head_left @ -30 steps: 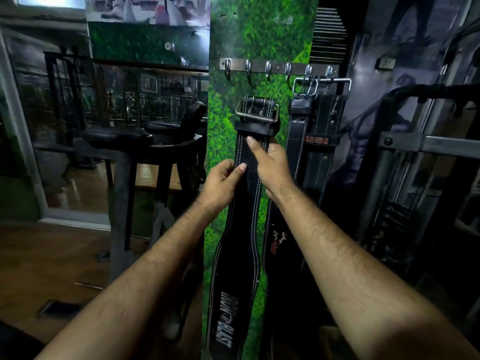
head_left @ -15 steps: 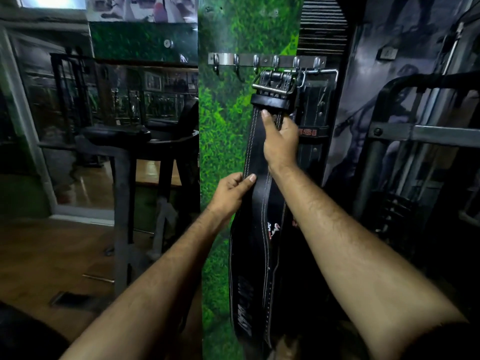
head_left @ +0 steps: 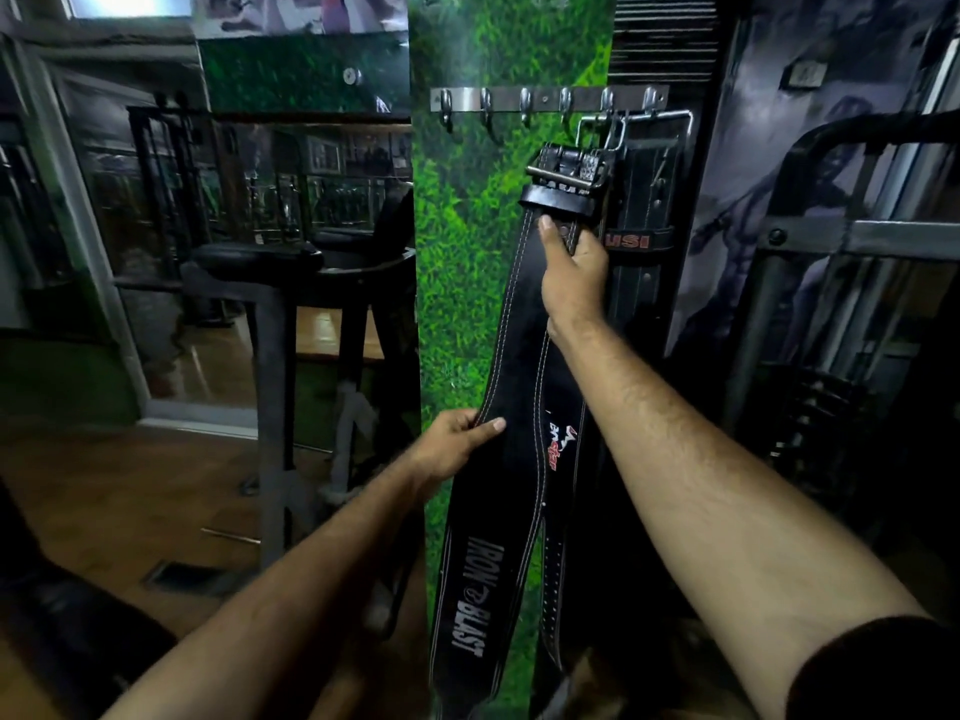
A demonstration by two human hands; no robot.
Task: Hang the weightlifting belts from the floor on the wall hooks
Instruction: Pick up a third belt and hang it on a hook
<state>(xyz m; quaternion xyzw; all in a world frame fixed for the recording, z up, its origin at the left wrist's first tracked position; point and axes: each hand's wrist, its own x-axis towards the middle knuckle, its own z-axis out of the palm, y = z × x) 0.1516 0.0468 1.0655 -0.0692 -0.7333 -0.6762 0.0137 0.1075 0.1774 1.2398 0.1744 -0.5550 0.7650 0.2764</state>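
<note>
A: So, where's the belt (head_left: pixel 524 387) at?

B: Up against the green panel (head_left: pixel 467 241), buckle (head_left: pixel 569 166) just below the hooks (head_left: pixel 545 103), beside a belt already hung. Right hand (head_left: pixel 571 283) grips the strap just under the buckle, left hand (head_left: pixel 457 446) pinches its edge lower down.

A: How will it handle?

B: Looks like thick, stiff leather, probably hefty. I'd hold right by the buckle to steer it on; the tail just hangs.

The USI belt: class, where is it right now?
In the head view, the USI belt hangs from the hook rail's right end, just right of the right hand gripping the Iron Blast belt.
</note>
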